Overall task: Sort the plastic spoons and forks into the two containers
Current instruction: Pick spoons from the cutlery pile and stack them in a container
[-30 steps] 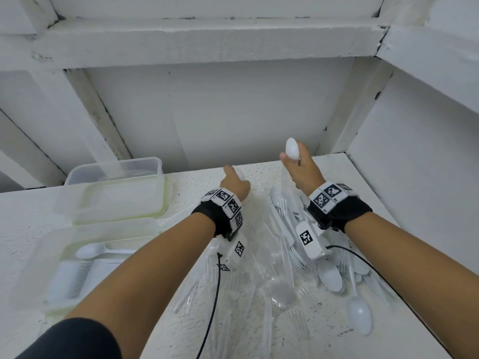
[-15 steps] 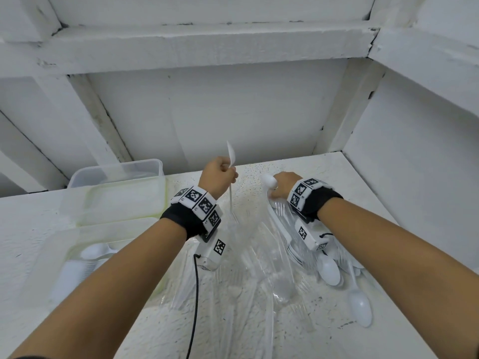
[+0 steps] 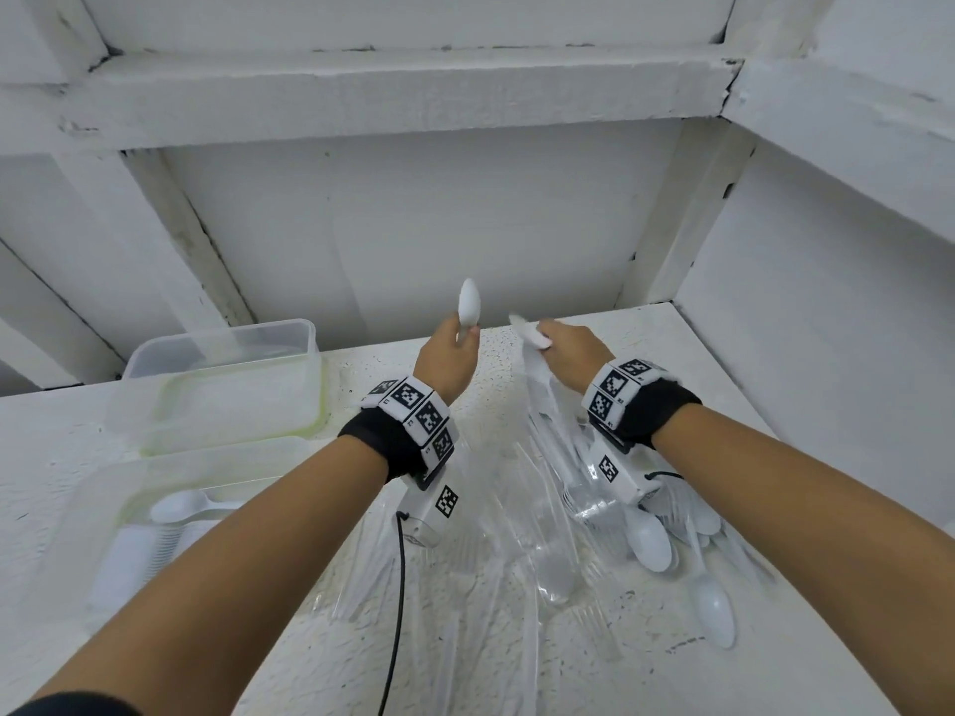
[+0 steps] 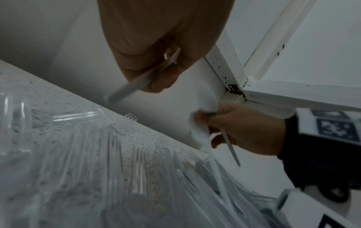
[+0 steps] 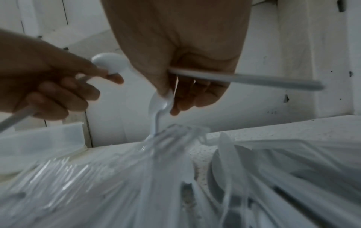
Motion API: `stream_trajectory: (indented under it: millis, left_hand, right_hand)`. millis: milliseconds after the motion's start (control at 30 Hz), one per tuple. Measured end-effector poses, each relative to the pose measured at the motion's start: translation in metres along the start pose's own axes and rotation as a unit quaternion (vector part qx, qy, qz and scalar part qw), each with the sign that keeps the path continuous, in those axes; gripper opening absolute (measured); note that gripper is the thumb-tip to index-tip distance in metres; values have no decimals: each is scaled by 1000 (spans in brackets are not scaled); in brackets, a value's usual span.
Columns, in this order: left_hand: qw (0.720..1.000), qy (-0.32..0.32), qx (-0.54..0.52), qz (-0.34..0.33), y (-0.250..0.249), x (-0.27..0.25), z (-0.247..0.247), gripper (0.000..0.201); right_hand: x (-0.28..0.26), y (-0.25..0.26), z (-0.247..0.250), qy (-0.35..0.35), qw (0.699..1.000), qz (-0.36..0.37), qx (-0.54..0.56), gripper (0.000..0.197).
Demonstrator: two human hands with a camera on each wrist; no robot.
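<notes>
A white spoon (image 3: 469, 308) stood upright in the left hand (image 3: 448, 357), fingers curled round its handle, bowl at twelve o'clock. The near container (image 3: 111, 501), already holding a spoon, lay at eight o'clock. The right hand (image 3: 571, 352) gripped more spoons (image 3: 532, 333) above the pile (image 3: 522, 555).

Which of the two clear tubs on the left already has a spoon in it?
The near tub, closest to the person: a white spoon lies inside it. The far tub, against the wall, shows no cutlery.
</notes>
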State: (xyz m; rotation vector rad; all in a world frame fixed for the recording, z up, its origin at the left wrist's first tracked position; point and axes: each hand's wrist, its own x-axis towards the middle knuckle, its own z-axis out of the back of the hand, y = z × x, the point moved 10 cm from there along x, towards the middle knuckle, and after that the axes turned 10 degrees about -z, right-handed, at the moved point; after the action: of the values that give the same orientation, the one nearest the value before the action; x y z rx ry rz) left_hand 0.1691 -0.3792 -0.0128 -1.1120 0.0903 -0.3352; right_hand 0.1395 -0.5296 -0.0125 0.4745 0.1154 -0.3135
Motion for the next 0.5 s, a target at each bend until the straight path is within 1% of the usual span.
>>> stream_trajectory:
  millis: [67, 100, 167, 200, 267, 333, 400, 500]
  left_hand:
    - [996, 34, 80, 2, 3, 3, -12, 26]
    - [992, 54, 112, 7, 4, 4, -19, 24]
    - [983, 95, 151, 32, 11, 5, -34, 29]
    - [978, 115, 166, 46, 15, 6, -42, 31]
    - [965, 157, 196, 69, 23, 8, -56, 31]
    - [951, 193, 228, 84, 27, 8, -68, 29]
    - [939, 215, 257, 77, 26, 9, -77, 34]
    - [931, 228, 276, 64, 21, 10, -85, 37]
  right_hand:
    - [-3, -2, 19, -58, 991, 2, 125, 6]
    - [-4, -4, 28, -79, 979, -1, 187, 4]
    - [-8, -10, 44, -117, 950, -16, 289, 3]
    - [-10, -13, 51, -137, 939, -24, 313, 5]
    - [-12, -18, 59, -160, 932, -35, 324, 10]
    - [-12, -22, 59, -144, 933, -44, 326, 16]
    - [-10, -28, 50, -98, 934, -70, 337, 25]
    - [-11, -41, 31, -27, 913, -117, 391, 32]
